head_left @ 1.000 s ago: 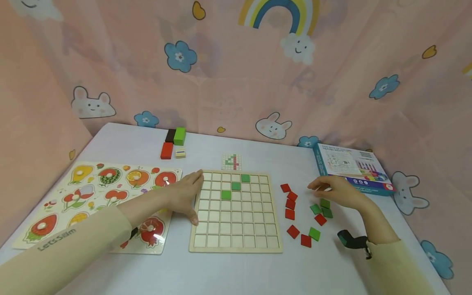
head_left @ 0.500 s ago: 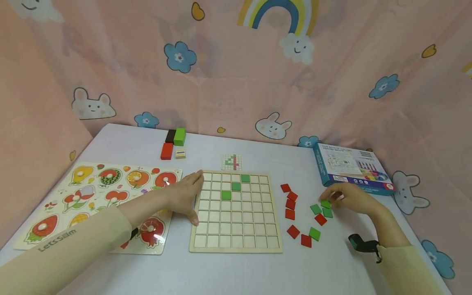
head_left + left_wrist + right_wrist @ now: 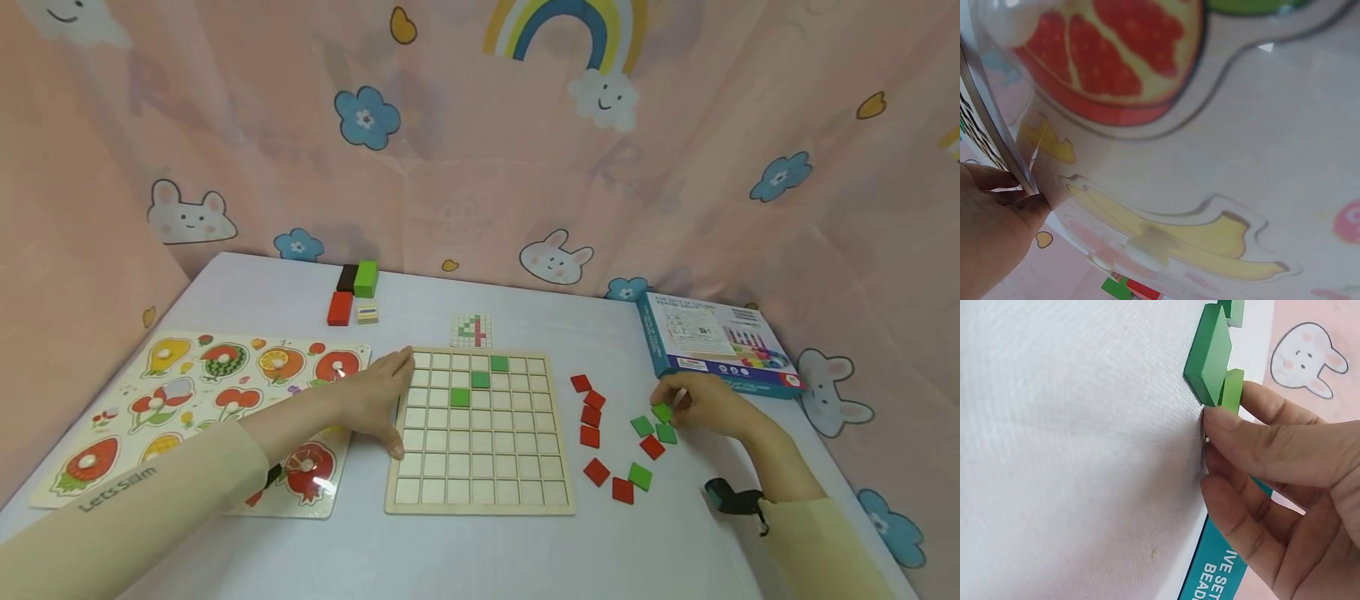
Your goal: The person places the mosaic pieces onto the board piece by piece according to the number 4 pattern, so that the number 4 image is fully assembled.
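Right hand [image 3: 708, 406]: at 3 o'clock of the board, fingers curled, fingertips [image 3: 1225, 419] pinching a thin square green tile [image 3: 662, 412] at its edge; the tile lies on the table among the loose tiles.
Left hand [image 3: 372, 398]: flat, fingers straight, pressed against the board's 9 o'clock edge, thumb at its side; it holds nothing.
Board [image 3: 480, 498]: pale wood, square, cut into a grid of shallow square cells; three green tiles [image 3: 480, 379] sit in it in a diagonal toward 1 o'clock.
Loose tiles: flat, smooth painted squares, red [image 3: 590, 413] in a curved row, green [image 3: 640, 475] mixed in, between board and right hand.
Table [image 3: 480, 558]: covered in white woven cloth, fine weave plain in the right wrist view.
Card [image 3: 472, 330]: small, gridded, at 12 o'clock of the board.
Fruit puzzle [image 3: 112, 467]: glossy flat board with white knobs, at 9 o'clock under the left forearm.
Box [image 3: 708, 337]: teal-edged cardboard, at 2 o'clock.
Blocks [image 3: 352, 292]: red, green, dark rectangular bricks at 11 o'clock.
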The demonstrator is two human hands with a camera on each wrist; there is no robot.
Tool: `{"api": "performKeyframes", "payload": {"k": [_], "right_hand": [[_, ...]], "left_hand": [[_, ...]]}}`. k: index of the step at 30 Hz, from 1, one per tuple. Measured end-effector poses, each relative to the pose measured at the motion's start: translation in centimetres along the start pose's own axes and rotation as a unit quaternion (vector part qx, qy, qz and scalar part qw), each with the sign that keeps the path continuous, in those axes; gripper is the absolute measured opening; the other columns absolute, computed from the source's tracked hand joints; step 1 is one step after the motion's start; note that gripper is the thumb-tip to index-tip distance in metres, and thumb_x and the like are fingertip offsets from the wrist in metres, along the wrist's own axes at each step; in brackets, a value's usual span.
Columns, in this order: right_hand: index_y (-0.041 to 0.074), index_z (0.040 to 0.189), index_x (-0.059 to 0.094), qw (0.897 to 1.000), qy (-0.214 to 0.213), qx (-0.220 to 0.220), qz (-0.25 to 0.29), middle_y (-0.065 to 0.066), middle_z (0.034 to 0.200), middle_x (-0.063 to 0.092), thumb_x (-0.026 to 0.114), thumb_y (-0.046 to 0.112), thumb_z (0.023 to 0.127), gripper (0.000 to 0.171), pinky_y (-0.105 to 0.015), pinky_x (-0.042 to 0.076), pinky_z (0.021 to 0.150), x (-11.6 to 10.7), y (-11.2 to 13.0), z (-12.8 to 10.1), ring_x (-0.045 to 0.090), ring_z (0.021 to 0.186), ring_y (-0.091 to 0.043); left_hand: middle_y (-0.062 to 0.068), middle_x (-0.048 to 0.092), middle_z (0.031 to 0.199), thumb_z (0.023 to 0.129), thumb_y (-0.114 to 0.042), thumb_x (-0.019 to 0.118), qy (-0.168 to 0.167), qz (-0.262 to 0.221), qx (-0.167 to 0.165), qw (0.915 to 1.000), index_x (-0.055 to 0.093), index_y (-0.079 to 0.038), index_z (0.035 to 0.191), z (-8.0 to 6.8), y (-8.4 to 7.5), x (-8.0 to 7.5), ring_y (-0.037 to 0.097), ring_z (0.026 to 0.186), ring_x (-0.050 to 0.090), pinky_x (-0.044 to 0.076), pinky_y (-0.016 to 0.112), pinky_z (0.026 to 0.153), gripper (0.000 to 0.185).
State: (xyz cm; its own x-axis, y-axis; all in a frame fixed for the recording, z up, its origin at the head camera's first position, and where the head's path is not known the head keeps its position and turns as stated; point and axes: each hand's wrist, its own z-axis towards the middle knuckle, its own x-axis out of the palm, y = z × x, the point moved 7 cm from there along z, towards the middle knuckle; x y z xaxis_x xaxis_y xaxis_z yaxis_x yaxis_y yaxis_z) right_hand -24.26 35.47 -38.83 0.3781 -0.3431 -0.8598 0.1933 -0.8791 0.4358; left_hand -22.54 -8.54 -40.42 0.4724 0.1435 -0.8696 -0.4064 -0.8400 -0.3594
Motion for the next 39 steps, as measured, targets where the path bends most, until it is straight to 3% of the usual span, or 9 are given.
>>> {"api": "performKeyframes", "payload": {"k": [7, 12, 16, 23, 31, 39], "right_hand": [[0.012, 0.099, 0.069, 1.000, -0.007, 0.014, 0.003, -0.005, 0.100, 0.068, 0.078, 0.010, 0.081, 0.021, -0.020, 0.053, 0.072, 0.0, 0.0, -0.2, 0.058, 0.088, -0.017], [0.013, 0.092, 0.067, 1.000, -0.008, 0.013, -0.001, -0.002, 0.090, 0.067, 0.077, 0.017, 0.084, 0.013, -0.020, 0.051, 0.072, -0.5, 0.5, -0.1, 0.057, 0.085, -0.016], [0.013, 0.094, 0.066, 0.999, -0.006, -0.007, 0.040, -0.003, 0.088, 0.066, 0.074, 0.022, 0.087, 0.014, -0.020, 0.053, 0.070, -0.6, 2.1, 0.5, 0.057, 0.083, -0.017], [0.012, 0.104, 0.068, 0.991, -0.027, -0.064, 0.113, -0.006, 0.091, 0.065, 0.072, 0.023, 0.090, 0.018, -0.021, 0.055, 0.070, 0.3, 6.8, 3.0, 0.059, 0.085, -0.018], [0.018, 0.100, 0.071, 0.986, -0.028, -0.109, 0.122, -0.002, 0.089, 0.066, 0.075, 0.023, 0.087, 0.014, -0.021, 0.051, 0.068, 3.1, 13.0, 5.8, 0.058, 0.083, -0.018], [0.014, 0.099, 0.073, 0.977, -0.007, -0.177, 0.115, -0.004, 0.094, 0.072, 0.075, 0.014, 0.087, 0.012, -0.021, 0.053, 0.069, 5.4, 20.5, 8.2, 0.061, 0.074, -0.011]], "left_hand": [[0.023, 0.003, 0.167, 0.061, -0.054, 0.089, -0.001, -0.001, 0.000, 1.0000, 0.012, 0.005, 0.156, 0.0, -0.1, 0.0, 0.043, 0.155, 0.008, 0.023, 0.055, 0.125, 0.136], [0.022, 0.001, 0.167, 0.061, -0.054, 0.089, 0.002, 0.002, -0.002, 1.0000, 0.011, 0.004, 0.157, 0.0, 0.0, 0.1, 0.042, 0.155, 0.007, 0.023, 0.054, 0.125, 0.136], [0.021, 0.000, 0.167, 0.062, -0.054, 0.089, 0.005, 0.004, -0.003, 1.0000, 0.010, 0.003, 0.157, 0.0, 0.0, 0.2, 0.041, 0.156, 0.006, 0.022, 0.054, 0.125, 0.136], [0.021, 0.000, 0.167, 0.062, -0.054, 0.088, 0.007, 0.008, -0.002, 0.9999, 0.011, 0.004, 0.157, 0.1, 0.1, 0.1, 0.041, 0.156, 0.006, 0.022, 0.054, 0.125, 0.135], [0.023, 0.002, 0.167, 0.062, -0.054, 0.088, 0.002, 0.006, 0.006, 1.0000, 0.012, 0.005, 0.156, 0.2, -0.1, 0.0, 0.043, 0.155, 0.008, 0.023, 0.055, 0.125, 0.135], [0.022, 0.001, 0.167, 0.062, -0.053, 0.089, 0.003, 0.007, 0.000, 1.0000, 0.011, 0.004, 0.157, 0.0, 0.0, 0.1, 0.042, 0.155, 0.006, 0.022, 0.054, 0.125, 0.135]]}}
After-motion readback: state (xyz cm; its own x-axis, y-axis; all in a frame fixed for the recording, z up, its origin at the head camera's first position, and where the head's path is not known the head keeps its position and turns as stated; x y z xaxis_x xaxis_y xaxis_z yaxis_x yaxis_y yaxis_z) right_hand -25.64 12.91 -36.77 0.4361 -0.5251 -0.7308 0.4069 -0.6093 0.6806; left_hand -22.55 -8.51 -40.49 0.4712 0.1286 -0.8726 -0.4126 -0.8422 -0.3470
